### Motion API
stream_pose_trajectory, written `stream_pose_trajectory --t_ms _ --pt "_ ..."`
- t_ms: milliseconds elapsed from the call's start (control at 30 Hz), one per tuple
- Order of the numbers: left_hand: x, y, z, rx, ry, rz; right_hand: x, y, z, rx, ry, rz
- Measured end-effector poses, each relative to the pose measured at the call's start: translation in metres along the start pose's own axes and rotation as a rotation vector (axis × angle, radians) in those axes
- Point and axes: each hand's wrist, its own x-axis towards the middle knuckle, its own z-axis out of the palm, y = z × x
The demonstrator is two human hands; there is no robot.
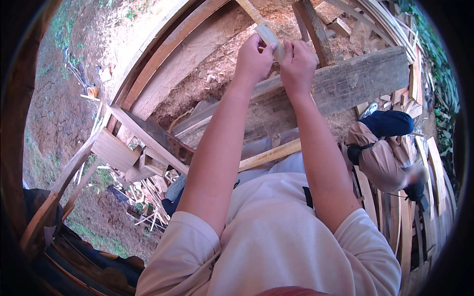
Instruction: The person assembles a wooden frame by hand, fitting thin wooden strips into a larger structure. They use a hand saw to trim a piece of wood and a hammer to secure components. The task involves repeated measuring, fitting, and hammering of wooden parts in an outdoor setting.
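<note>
A short, flat piece of pale wood (268, 37) is held up in front of me, tilted, between both hands. My left hand (254, 58) pinches its left edge with thumb and fingers. On the other edge my right hand (298, 61) has its fingers curled round, thumb pressed near the lower end. A narrow light wooden strip (250, 11) runs away just beyond the piece; whether they touch, I cannot tell. Below my hands lies a thick, weathered grey beam (355, 76). Closer to my body, a long yellowish stick (271, 154) passes behind my forearms.
A person (380, 153) bends or sits at the right beside stacked planks (434, 172). Wooden framing (143, 135) stands at the left, above scattered offcuts (150, 200). Long curved-looking boards (173, 59) cross the far side. Wood chips (212, 76) litter the ground.
</note>
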Motion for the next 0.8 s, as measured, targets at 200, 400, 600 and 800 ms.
stream_pose_trajectory --t_ms 200,400,600,800 --pt "-0.001 0.001 0.002 -0.043 0.012 0.022 0.0 -0.005 0.001 -0.059 0.035 0.015" --pt "-0.001 0.001 0.0 0.058 -0.006 0.009 0.013 0.002 -0.006 -0.019 0.049 0.38" --pt "0.0 -0.003 0.002 0.0 -0.005 -0.01 0.003 0.001 0.001 0.093 0.015 0.154" --pt "0.002 -0.009 0.003 -0.025 0.033 0.059 0.001 0.007 -0.003 0.096 -0.051 0.135"
